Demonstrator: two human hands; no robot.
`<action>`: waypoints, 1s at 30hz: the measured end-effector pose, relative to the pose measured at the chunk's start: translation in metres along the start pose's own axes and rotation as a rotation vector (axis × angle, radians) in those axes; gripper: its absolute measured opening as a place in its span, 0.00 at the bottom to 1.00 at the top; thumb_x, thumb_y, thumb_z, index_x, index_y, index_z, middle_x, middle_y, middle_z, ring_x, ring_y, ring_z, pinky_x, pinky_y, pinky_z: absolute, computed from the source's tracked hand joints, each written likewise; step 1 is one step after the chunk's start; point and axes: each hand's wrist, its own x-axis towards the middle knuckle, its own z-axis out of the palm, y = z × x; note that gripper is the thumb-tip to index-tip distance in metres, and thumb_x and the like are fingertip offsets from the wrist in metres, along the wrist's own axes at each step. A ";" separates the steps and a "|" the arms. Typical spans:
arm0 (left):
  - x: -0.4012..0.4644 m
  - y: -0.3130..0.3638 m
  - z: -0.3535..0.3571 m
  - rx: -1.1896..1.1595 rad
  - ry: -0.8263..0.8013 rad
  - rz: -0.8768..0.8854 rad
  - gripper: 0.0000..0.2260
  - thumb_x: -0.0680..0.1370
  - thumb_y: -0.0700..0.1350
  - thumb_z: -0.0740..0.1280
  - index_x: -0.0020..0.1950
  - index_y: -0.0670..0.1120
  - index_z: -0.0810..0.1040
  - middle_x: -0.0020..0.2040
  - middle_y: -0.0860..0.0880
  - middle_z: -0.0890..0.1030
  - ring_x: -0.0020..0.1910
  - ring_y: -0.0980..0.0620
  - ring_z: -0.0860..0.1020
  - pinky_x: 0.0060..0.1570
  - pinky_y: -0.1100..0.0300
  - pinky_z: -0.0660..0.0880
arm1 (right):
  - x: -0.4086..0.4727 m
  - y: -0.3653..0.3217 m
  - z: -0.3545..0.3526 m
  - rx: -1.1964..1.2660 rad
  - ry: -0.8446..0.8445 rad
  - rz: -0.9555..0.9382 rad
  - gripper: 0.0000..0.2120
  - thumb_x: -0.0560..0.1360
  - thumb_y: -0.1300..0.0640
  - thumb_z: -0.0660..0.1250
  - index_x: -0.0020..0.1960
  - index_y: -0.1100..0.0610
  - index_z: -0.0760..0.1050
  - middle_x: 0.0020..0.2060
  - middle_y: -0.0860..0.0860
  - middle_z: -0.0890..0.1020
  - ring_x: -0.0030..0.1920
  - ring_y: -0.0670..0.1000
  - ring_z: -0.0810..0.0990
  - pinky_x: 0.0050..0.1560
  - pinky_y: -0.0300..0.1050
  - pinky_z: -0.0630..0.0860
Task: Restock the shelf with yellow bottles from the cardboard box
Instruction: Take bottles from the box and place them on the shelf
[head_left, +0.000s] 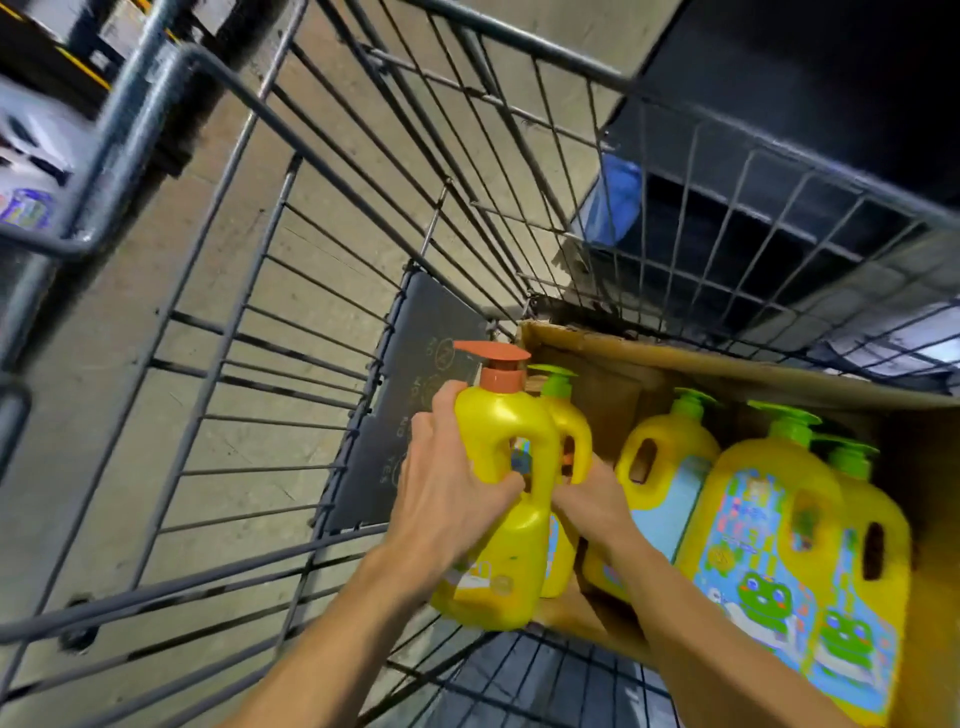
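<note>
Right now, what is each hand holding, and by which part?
The left hand grips the orange-capped bottle by its handle and shoulder. The right hand holds the green-capped bottle low at its handle.

Dim warehouse light, fisheye bend at edges; top-left motion-blurred, bg dark

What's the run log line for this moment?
stage: taking bottles from box | left hand: gripping orange-capped bottle | right hand: on green-capped bottle | box: in cart, bottles remain

Wire cart (291, 332) carries an open cardboard box (691, 364) of yellow bottles (769, 519)
</note>
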 end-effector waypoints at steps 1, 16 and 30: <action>-0.002 0.001 -0.003 0.011 0.003 -0.001 0.42 0.64 0.53 0.74 0.71 0.60 0.53 0.57 0.50 0.68 0.57 0.42 0.75 0.52 0.49 0.73 | -0.007 -0.002 -0.006 0.011 0.001 -0.021 0.17 0.60 0.45 0.79 0.45 0.47 0.79 0.39 0.41 0.84 0.41 0.38 0.81 0.36 0.34 0.71; -0.082 0.171 -0.045 0.026 0.069 0.314 0.42 0.63 0.53 0.78 0.71 0.58 0.60 0.63 0.47 0.75 0.62 0.41 0.74 0.56 0.51 0.70 | -0.192 -0.065 -0.216 -0.007 0.332 -0.330 0.34 0.52 0.39 0.81 0.56 0.45 0.77 0.52 0.45 0.83 0.52 0.46 0.82 0.53 0.47 0.78; -0.344 0.381 -0.017 -0.015 0.190 0.637 0.46 0.54 0.58 0.73 0.71 0.59 0.60 0.56 0.47 0.76 0.53 0.41 0.78 0.52 0.48 0.75 | -0.475 -0.008 -0.446 0.188 0.542 -0.557 0.32 0.55 0.47 0.84 0.56 0.46 0.77 0.50 0.44 0.84 0.48 0.40 0.84 0.49 0.44 0.82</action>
